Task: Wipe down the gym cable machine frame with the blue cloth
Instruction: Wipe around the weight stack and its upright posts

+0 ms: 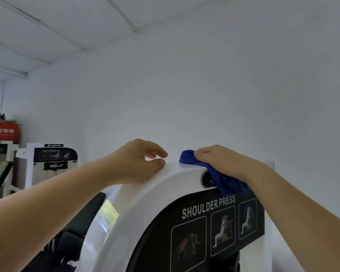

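The white machine frame (137,195) curves up to a flat top edge, with a black "SHOULDER PRESS" panel (208,228) on its front. My right hand (222,161) grips the blue cloth (220,176) and holds it on the top edge; part of the cloth hangs down over the panel's upper rim. My left hand (137,161) rests on the top edge just left of the cloth, its thumb against the frame and its fingers loosely curled, holding nothing.
A white wall stands close behind the machine. A second white machine (53,161) with a black label stands at the left, with a red sign (2,131) beyond it. Black machine parts (75,232) sit below my left arm.
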A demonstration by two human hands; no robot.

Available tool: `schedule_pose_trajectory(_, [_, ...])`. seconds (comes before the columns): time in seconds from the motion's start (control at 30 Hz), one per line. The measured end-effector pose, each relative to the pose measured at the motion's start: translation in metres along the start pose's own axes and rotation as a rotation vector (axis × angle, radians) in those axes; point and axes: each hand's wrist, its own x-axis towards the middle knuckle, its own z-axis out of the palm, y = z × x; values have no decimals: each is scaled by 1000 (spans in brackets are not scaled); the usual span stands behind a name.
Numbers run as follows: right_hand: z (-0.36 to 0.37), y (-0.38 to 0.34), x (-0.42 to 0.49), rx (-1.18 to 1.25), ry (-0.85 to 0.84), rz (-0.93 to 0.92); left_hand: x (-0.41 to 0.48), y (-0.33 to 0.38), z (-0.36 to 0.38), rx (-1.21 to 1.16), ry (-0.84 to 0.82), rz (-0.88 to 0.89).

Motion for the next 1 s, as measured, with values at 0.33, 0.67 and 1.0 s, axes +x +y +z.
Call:
schedule_pose_trajectory(0.33, [-11,48,0,-161,103,-48,24,12,7,7,-272,50])
schedule_pose_trajectory(0.67, [-6,48,-22,-124,103,-208,25,21,8,-39,-407,217])
schedule_pose_trajectory(1.0, [-54,137,26,-129,128,177,16,21,18,-130,-323,201])
